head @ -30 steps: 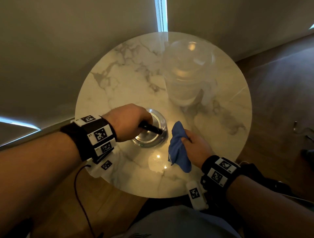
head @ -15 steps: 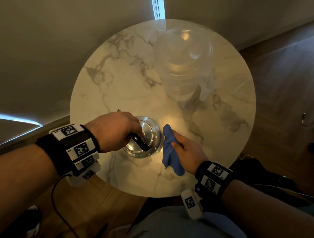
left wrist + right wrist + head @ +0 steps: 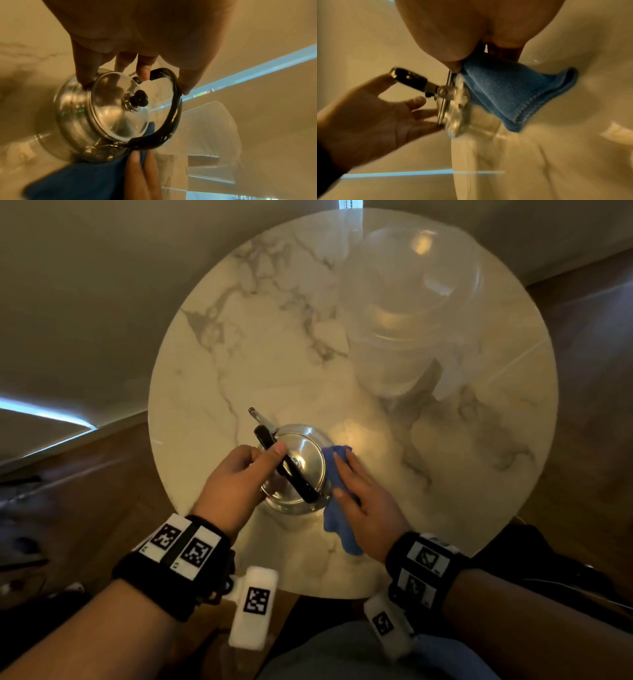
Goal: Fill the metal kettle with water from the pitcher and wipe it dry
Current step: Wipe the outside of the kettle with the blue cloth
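The metal kettle (image 3: 301,470) stands lidded on the round marble table (image 3: 239,354), near its front edge. My left hand (image 3: 270,460) holds it from the left, thumb on the black handle (image 3: 291,467) and fingers against the body. In the left wrist view the handle (image 3: 173,115) arches over the lid (image 3: 111,108). My right hand (image 3: 344,474) holds a blue cloth (image 3: 337,529) and presses it against the kettle's right side. From the right wrist view, that cloth (image 3: 513,94) comes out between thumb and fingers beside the kettle (image 3: 455,108). The clear pitcher (image 3: 407,313) stands behind, untouched.
The table stands against a pale wall (image 3: 85,285), with wooden floor (image 3: 582,405) to its right and left. Bare marble lies left of and behind the kettle. A dark bundle (image 3: 534,559) sits on the floor near my right forearm.
The kettle has been turned, so its handle now runs from far left to near right. My left hand shifted from the top of the handle to its left end. The cloth has reached the kettle's side.
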Demonstrator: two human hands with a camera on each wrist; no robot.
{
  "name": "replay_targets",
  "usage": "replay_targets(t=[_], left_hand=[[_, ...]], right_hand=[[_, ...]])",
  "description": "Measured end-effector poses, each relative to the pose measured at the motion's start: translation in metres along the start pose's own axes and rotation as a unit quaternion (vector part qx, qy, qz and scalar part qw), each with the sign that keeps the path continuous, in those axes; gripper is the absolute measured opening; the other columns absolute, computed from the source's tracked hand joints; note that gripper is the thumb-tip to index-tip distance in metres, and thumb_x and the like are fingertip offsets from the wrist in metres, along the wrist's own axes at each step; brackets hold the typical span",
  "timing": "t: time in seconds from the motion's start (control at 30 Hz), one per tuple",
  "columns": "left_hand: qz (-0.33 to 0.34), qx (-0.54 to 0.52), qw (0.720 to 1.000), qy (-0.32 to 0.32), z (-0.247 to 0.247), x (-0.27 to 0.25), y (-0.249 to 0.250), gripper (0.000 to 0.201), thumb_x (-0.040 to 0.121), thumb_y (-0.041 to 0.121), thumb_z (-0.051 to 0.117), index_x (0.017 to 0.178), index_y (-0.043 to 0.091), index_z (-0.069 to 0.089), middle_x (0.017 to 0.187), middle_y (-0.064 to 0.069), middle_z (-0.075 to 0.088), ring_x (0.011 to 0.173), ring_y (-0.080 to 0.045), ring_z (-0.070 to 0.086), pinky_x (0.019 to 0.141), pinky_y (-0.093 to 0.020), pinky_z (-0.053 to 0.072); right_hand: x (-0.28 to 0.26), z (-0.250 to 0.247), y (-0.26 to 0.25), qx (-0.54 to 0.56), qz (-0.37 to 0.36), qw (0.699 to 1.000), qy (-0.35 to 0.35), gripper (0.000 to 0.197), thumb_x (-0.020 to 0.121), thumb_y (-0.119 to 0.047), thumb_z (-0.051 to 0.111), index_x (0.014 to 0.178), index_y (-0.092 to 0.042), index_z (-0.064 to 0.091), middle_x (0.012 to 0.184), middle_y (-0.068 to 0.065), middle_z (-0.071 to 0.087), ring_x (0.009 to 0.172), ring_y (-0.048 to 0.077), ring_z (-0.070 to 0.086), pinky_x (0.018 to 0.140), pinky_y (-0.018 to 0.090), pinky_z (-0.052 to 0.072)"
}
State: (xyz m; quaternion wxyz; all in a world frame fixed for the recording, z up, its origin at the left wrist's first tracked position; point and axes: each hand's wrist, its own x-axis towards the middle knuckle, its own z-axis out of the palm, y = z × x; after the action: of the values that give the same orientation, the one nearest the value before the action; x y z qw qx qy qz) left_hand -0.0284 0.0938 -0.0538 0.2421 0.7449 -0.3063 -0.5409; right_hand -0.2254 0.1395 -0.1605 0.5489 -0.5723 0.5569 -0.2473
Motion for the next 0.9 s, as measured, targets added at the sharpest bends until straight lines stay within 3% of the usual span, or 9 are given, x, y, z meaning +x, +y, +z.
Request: replay_targets(t=[0.2, 0.47, 0.5, 0.57, 0.6, 0.67, 0.73, 0.83, 0.9], left_hand=[[-0.001, -0.059, 0.998, -0.029, -0.006, 0.003, -0.008, 0.027, 0.093, 0.037, 0.072, 0.091, 0.014, 0.059, 0.072, 0.011, 0.067, 0.068, -0.003, 0.066, 0.105, -0.057, 0.050], [0.000, -0.065, 0.996, -0.053, -0.011, -0.001, -0.008, 0.038, 0.079, 0.048, 0.075, 0.096, 0.016, 0.065, 0.098, 0.000, 0.075, 0.090, -0.010, 0.070, 0.106, -0.055, 0.052], [0.000, -0.065, 0.996, -0.056, -0.011, -0.002, -0.007, 0.037, 0.080, 0.047, 0.077, 0.095, 0.015, 0.065, 0.098, 0.000, 0.075, 0.090, -0.010, 0.070, 0.105, -0.054, 0.052], [0.002, -0.061, 0.996, -0.059, -0.013, -0.002, -0.007, 0.031, 0.086, 0.043, 0.078, 0.093, 0.016, 0.065, 0.094, 0.003, 0.075, 0.089, -0.010, 0.069, 0.104, -0.053, 0.053], [0.002, -0.057, 0.997, -0.058, -0.013, -0.002, -0.007, 0.028, 0.088, 0.042, 0.076, 0.094, 0.017, 0.066, 0.094, 0.003, 0.075, 0.089, -0.011, 0.069, 0.104, -0.053, 0.053], [0.006, -0.050, 0.997, -0.059, -0.013, -0.002, -0.007, 0.028, 0.089, 0.043, 0.076, 0.094, 0.017, 0.067, 0.095, 0.002, 0.075, 0.092, -0.012, 0.069, 0.103, -0.053, 0.054], [0.009, -0.044, 0.997, -0.059, -0.014, -0.002, -0.006, 0.035, 0.082, 0.049, 0.077, 0.093, 0.017, 0.067, 0.097, -0.001, 0.075, 0.095, -0.017, 0.071, 0.103, -0.055, 0.055], [0.019, -0.047, 0.997, -0.055, -0.014, -0.004, -0.005, 0.042, 0.074, 0.056, 0.076, 0.090, 0.018, 0.066, 0.108, -0.014, 0.075, 0.105, -0.031, 0.071, 0.103, -0.060, 0.052], [0.024, -0.054, 0.997, -0.059, -0.016, -0.003, -0.006, 0.042, 0.074, 0.055, 0.077, 0.089, 0.017, 0.064, 0.106, -0.013, 0.074, 0.105, -0.033, 0.070, 0.103, -0.061, 0.051]], right_hand=[[0.045, -0.017, -0.027, 0.010, 0.023, 0.999, -0.033, 0.054, 0.109, -0.022, 0.043, 0.161, -0.030, 0.029, 0.169, -0.011, 0.022, 0.154, -0.001, 0.011, 0.125, 0.022, 0.008], [0.007, -0.017, -0.019, -0.003, 0.026, 0.999, -0.025, 0.055, 0.105, -0.016, 0.042, 0.158, -0.030, 0.036, 0.165, -0.004, 0.037, 0.152, 0.009, 0.030, 0.124, 0.025, 0.020], [0.019, -0.016, -0.024, 0.008, 0.032, 0.999, -0.022, 0.054, 0.103, -0.023, 0.041, 0.157, -0.034, 0.039, 0.159, -0.003, 0.046, 0.144, 0.011, 0.045, 0.119, 0.031, 0.034], [0.045, -0.014, -0.037, 0.064, 0.086, 0.994, -0.018, 0.047, 0.103, -0.029, 0.038, 0.145, -0.047, 0.049, 0.120, -0.003, 0.073, 0.082, 0.017, 0.074, 0.074, 0.035, 0.060], [0.056, -0.014, -0.040, 0.098, 0.106, 0.989, -0.026, 0.044, 0.104, -0.030, 0.037, 0.138, -0.053, 0.053, 0.100, -0.007, 0.076, 0.055, 0.022, 0.066, 0.057, 0.036, 0.057], [0.061, -0.018, -0.048, 0.128, 0.123, 0.983, -0.038, 0.043, 0.105, -0.031, 0.036, 0.133, -0.058, 0.054, 0.077, -0.012, 0.073, 0.044, 0.026, 0.055, 0.046, 0.032, 0.049], [0.047, -0.022, -0.048, 0.107, 0.132, 0.984, -0.048, 0.046, 0.106, -0.030, 0.036, 0.136, -0.062, 0.050, 0.080, 0.001, 0.075, 0.060, 0.033, 0.064, 0.056, 0.032, 0.052], [0.023, -0.028, -0.032, 0.027, 0.098, 0.994, -0.034, 0.049, 0.108, -0.025, 0.040, 0.148, -0.053, 0.042, 0.138, -0.010, 0.065, 0.124, 0.011, 0.060, 0.111, 0.037, 0.042], [0.027, -0.029, -0.029, 0.017, 0.085, 0.996, -0.036, 0.046, 0.108, -0.025, 0.040, 0.144, -0.052, 0.046, 0.136, -0.013, 0.065, 0.125, 0.010, 0.058, 0.111, 0.037, 0.041]])
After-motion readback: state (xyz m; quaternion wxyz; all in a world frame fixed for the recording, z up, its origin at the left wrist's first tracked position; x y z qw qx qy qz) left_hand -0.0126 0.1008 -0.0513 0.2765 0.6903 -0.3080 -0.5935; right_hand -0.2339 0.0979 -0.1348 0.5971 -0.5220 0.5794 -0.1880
